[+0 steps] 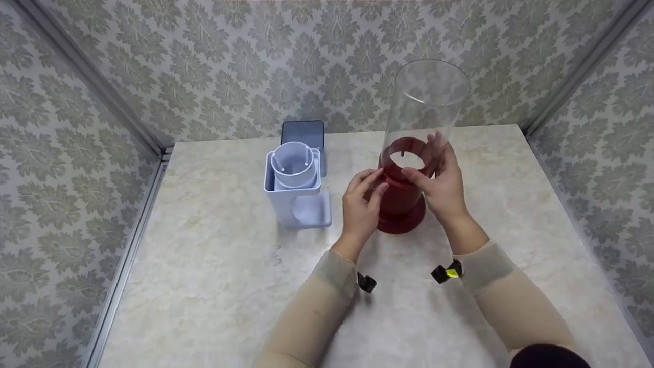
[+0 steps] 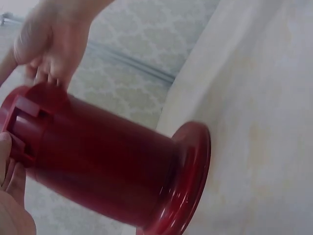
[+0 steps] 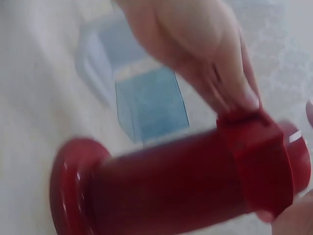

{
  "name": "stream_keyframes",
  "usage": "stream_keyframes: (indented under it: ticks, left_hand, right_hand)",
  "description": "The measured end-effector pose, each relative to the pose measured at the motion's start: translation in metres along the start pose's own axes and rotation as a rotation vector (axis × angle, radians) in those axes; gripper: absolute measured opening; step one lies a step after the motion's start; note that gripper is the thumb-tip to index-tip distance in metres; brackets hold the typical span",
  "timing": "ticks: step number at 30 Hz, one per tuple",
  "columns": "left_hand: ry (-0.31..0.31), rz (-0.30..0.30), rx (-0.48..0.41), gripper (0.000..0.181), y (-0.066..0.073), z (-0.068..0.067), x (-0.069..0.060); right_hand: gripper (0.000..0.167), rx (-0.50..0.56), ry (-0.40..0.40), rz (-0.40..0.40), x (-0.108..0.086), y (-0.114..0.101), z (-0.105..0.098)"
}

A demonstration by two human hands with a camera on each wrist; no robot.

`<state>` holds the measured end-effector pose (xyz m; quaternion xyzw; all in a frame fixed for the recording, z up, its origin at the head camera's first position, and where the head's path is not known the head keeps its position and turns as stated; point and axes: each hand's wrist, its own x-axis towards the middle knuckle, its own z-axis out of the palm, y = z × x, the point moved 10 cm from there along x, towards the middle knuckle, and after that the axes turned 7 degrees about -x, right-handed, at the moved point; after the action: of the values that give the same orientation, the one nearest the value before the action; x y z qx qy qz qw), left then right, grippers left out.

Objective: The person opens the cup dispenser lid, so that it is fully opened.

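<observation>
A dark red cylinder (image 1: 401,202) with a flared foot stands on the table in the head view, a ring-shaped part at its top. From that ring a clear, open tube (image 1: 426,107) rises toward the back. My left hand (image 1: 360,204) grips the ring's left side with fingertips and thumb. On the right side, my right hand (image 1: 444,184) holds it, thumb in front and some fingers behind the clear wall. The left wrist view shows a notched bracket (image 2: 24,120) on the red body (image 2: 107,156). Whether tube and ring are joined cannot be told.
Left of the red cylinder stands a pale blue-white holder (image 1: 294,209) with a round cup (image 1: 294,166) in its top. Behind it is a dark translucent blue box (image 1: 302,132). Patterned walls (image 1: 245,61) enclose the table (image 1: 204,286) at the back and sides.
</observation>
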<state>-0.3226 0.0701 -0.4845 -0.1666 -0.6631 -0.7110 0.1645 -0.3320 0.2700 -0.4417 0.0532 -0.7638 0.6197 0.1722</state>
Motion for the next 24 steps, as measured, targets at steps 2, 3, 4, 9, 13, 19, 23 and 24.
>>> stream_keyframes:
  ticks: [2, 3, 4, 9, 13, 19, 23, 24]
  left_hand:
    - [0.003, -0.007, -0.004, 0.035, -0.003, -0.005, 0.003]
    - [0.005, -0.01, -0.005, 0.034, -0.004, -0.007, 0.005]
    - [0.009, -0.014, -0.006, 0.033, -0.006, -0.009, 0.007]
    - [0.027, -0.041, -0.007, 0.029, -0.011, -0.017, 0.017]
    - [0.038, -0.059, -0.043, 0.028, -0.016, -0.022, 0.024]
    - [0.037, -0.099, -0.075, 0.027, -0.022, -0.022, 0.032]
    - [0.011, -0.115, -0.07, 0.028, -0.024, -0.02, 0.039]
    - [0.003, -0.116, -0.065, 0.028, -0.024, -0.02, 0.041]
  right_hand:
    - [0.107, -0.003, 0.026, 0.002, -0.006, -0.002, 0.004]
    - [0.108, -0.003, 0.037, 0.002, -0.008, -0.003, 0.006]
    - [0.109, -0.001, 0.045, 0.002, -0.011, -0.003, 0.007]
    - [0.113, -0.014, 0.073, 0.014, -0.025, -0.004, 0.012]
    - [0.109, 0.012, 0.079, 0.014, -0.037, -0.006, 0.015]
    - [0.108, 0.007, 0.095, -0.004, -0.054, -0.015, 0.018]
    - [0.112, -0.024, 0.092, -0.009, -0.065, -0.02, 0.02]
    - [0.113, -0.036, 0.089, -0.007, -0.068, -0.02, 0.021]
